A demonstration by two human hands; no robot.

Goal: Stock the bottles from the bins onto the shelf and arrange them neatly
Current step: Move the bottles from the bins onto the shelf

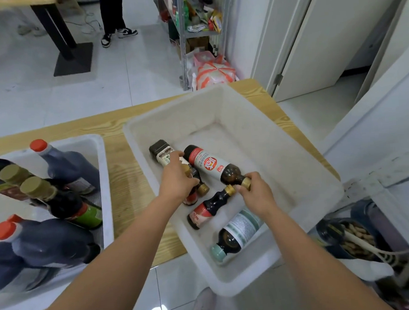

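Down at table height, the head view shows two white plastic bins on a wooden table (pixel 125 163). Both of the person's bare forearms reach into the right bin (pixel 256 119), which hangs over the table's near edge.

Several bottles lie on their sides on its floor. The left hand (pixel 176 180) is closed over a dark bottle with a gold cap (pixel 201 189), fingers curled around its body, while the fingertips also touch a square dark bottle with a pale label (pixel 160 153) lying just beyond it. The right hand (pixel 255 194) pinches the gold cap of the largest bottle there — a dark sauce bottle with a red-and-white label (pixel 211 165) — with thumb and fingers pressed together around the cap. Just beside that cap lies a smaller soy sauce bottle with a gold cap and red label (pixel 208 208), its cap close to the right hand's fingers; whether they touch it cannot be told. Nearer the person, against the bin's near wall, rests a brown bottle with a mint-green cap and pale green label (pixel 236 233).

The left bin (pixel 104 183) holds more stock: two big dark jugs with red caps (pixel 66 166), one far and one near, and between them dark bottles with olive-tan caps (pixel 38 188), one wearing a green label.

At the right edge stands a white shelf frame (pixel 375 183); beneath it sits a jar of what look like peanuts (pixel 352 239). Farther off — across the tiled floor — are a metal rack of packaged goods (pixel 191 18) and a bystander's legs in black-and-white sneakers (pixel 119 33).
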